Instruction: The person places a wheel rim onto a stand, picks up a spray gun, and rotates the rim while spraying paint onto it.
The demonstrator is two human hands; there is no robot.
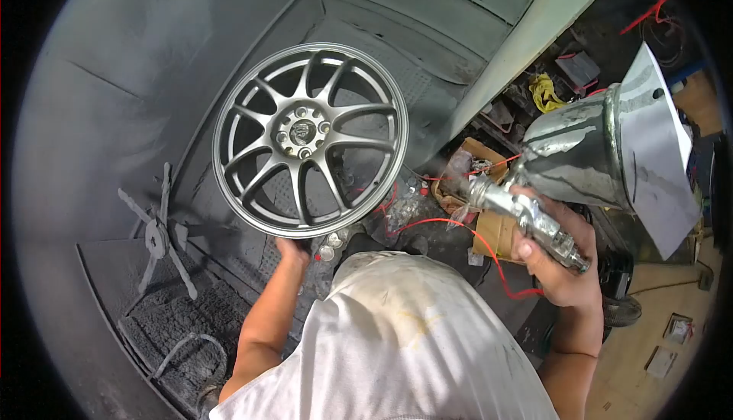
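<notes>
A silver-grey multi-spoke alloy wheel (341,140) faces me, raised above the floor. My left hand (292,250) grips it at its lower edge, with most fingers hidden behind the rim. Off to the right, my right hand (561,256) is closed around a metal spray gun (527,214), whose nozzle points left towards the wheel, apart from it. A paint-streaked metal cup (573,145) sits on the gun. Against the cup's wide end is a white sheet (663,160). A red air hose (489,248) runs across below the gun.
Grey overspray-coated walls (137,76) enclose the left and back. A cross-shaped stand (158,238) is at the left, above a dark shaggy mat (183,328). Cardboard boxes (496,235) with clutter lie behind the gun. Several small containers (330,248) are on the floor below the wheel.
</notes>
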